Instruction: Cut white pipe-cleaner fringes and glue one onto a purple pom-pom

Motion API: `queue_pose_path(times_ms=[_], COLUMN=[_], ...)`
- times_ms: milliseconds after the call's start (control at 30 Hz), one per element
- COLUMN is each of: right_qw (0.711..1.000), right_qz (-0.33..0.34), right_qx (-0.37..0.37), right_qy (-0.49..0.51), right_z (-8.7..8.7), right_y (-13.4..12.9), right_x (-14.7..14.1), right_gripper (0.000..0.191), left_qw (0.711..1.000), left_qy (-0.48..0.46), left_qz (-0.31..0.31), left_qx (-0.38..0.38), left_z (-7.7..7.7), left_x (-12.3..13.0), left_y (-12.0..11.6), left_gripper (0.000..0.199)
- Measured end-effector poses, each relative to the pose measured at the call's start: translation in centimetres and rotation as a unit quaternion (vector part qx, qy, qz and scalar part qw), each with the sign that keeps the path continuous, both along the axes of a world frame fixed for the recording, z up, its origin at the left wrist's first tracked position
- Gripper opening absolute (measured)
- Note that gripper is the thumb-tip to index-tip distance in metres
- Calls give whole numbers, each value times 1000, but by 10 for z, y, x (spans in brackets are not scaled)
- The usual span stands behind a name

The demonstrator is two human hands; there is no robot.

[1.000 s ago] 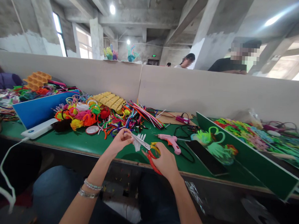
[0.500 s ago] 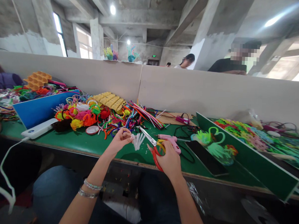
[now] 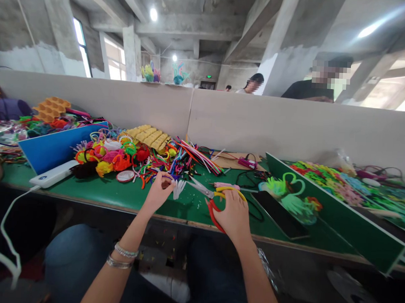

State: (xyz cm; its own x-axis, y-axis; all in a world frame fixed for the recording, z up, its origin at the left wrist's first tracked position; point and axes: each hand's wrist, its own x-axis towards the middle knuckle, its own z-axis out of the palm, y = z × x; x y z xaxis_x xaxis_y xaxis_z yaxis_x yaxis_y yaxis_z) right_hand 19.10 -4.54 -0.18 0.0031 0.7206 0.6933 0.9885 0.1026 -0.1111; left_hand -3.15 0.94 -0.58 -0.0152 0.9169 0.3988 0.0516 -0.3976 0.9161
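My left hand (image 3: 159, 192) pinches a small bunch of white strips (image 3: 179, 189), which fan out to the right of its fingertips. In my right hand (image 3: 235, 214) are scissors (image 3: 217, 195) with red and yellow handles; their blades are spread apart and point left toward the white strips, with a gap between. Small white scraps (image 3: 198, 205) lie on the green table (image 3: 101, 192) below the blades. Behind the scissors a pink glue gun (image 3: 227, 186) is partly hidden by them and my right hand.
Colourful fuzzy pieces (image 3: 112, 153) and stems (image 3: 202, 156) cover the back left. A phone (image 3: 280, 214), green fuzzy figures (image 3: 295, 201) and a green board (image 3: 335, 212) stand right. A white power strip (image 3: 53, 174) lies left by a blue board (image 3: 60, 148).
The scissors' blades have opened wider, and my right hand has turned and shifted slightly right. My left hand has moved a little left with the white strips.
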Motion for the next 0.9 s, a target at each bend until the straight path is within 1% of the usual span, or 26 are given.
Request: queue_pose_path(times_ms=[100, 200, 300, 367, 400, 433, 467, 533, 600, 633, 667, 800, 833, 900], right_qw=[999, 999, 1000, 993, 984, 969, 945, 876, 812, 788, 770, 721, 718, 721], right_qz=[-10, -3, 21, 65, 91, 120, 151, 215, 268, 286, 298, 319, 320, 321], right_qx=[-5, -13, 0, -6, -20, -42, -69, -125, -162, -172, -181, -197, -195, -177], right_qy=[-47, -42, 21, 97, 151, 213, 281, 412, 493, 517, 534, 582, 586, 588], right_z=[-3, -5, -5, -6, -6, -6, -6, -7, -7, -7, -7, -8, -9, -10], right_y=[1, 3, 4, 6, 6, 7, 7, 7, 5, 4, 3, 2, 2, 3], right_x=[4, 7, 6, 4, 2, -1, -4, -10, -17, -21, -24, -35, -36, -38], right_gripper=[38, 38, 38, 36, 37, 37, 38, 36, 34, 34, 34, 33, 33, 32], left_qw=[999, 998, 1000, 999, 997, 993, 987, 977, 968, 965, 962, 950, 946, 942], left_qy=[36, 32, 5, -35, -59, -85, -105, -124, -132, -135, -137, -120, -111, -97], left_qz=[33, 40, 18, -24, -52, -81, -108, -155, -182, -190, -198, -243, -255, -272], left_qx=[17, 19, 10, -7, -18, -31, -47, -83, -113, -124, -132, -157, -163, -174], left_z=[1, 1, 1, 2, 4, 5, 7, 11, 14, 15, 15, 12, 11, 9], left_x=[-4, -4, -2, 2, 4, 6, 7, 10, 12, 12, 12, 16, 17, 20], left_y=[-1, 0, 0, -1, -2, -3, -5, -9, -13, -15, -16, -19, -19, -20], left_gripper=[23, 23, 24, 27, 29, 31, 32, 34, 34, 34, 34, 32, 32, 33])
